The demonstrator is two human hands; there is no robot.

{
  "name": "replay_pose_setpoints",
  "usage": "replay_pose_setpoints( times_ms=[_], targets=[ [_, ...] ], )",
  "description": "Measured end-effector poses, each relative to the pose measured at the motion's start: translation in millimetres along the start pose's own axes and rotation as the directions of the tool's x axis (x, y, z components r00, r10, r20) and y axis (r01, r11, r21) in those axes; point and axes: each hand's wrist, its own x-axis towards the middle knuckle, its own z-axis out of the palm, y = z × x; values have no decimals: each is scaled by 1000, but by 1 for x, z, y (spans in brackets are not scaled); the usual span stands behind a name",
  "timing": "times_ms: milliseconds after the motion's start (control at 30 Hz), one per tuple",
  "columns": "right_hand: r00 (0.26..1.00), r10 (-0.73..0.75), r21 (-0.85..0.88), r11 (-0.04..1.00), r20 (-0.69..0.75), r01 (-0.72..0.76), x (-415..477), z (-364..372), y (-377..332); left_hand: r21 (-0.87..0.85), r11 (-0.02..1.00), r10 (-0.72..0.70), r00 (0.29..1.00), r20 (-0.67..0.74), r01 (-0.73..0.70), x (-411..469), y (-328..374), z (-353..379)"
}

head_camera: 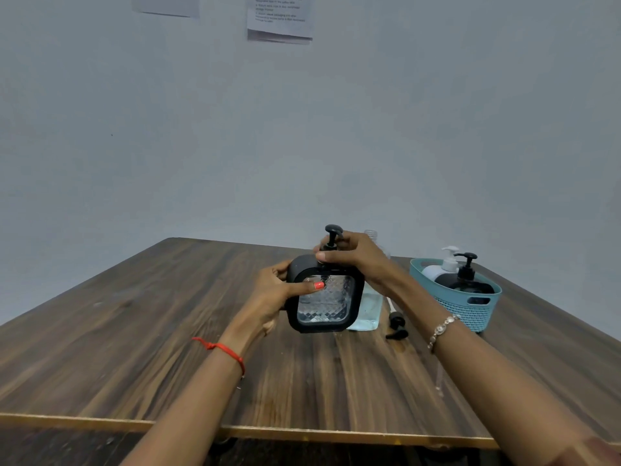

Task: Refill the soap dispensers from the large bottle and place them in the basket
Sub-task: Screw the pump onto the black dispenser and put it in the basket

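A square black soap dispenser [324, 302] with a clear diamond-patterned window stands upright on the wooden table [168, 331]. My left hand [279, 290] grips its left side, thumb across the window. My right hand [353, 253] is closed around the black pump head [332, 234] at its top. Behind it stands the large clear bottle [368, 307] with pale blue liquid low inside; its open neck shows above my right hand. At the right, a teal basket [470, 309] holds a white dispenser [443, 264] and a black dispenser [465, 280].
A loose black pump cap [396, 326] lies on the table between the large bottle and the basket. Papers [279, 18] hang on the grey wall behind. The table's front edge runs across the bottom of the view.
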Motion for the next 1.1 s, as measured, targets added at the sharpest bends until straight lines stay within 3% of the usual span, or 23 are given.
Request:
replay_pose_setpoints(
  times_ms=[67,133,400,567,767,900,1100],
  targets=[
    [994,-17,123,992,107,4,-2,-6,-1,10,1000,-6,1000,9,6,0,2,-1],
    [995,-36,123,992,97,24,-3,-7,-2,12,1000,-7,1000,4,7,1,3,-1],
    [960,-51,40,997,-274,64,-11,15,-6,-43,999,-8,999,-52,6,0,2,9],
    [921,-69,-29,998,-383,63,-17,20,-7,-58,998,-18,997,-77,14,-4,-1,19],
    [911,-109,-43,994,-398,100,-33,-1,-4,-6,1000,10,1000,-28,-11,-3,3,37],
    [926,-84,86,989,-369,123,-54,-38,-1,19,999,38,998,46,-39,1,7,61],
    [970,-11,-81,997,-244,-9,-91,-103,1,-31,998,59,993,99,-56,8,6,112]
  ],
)
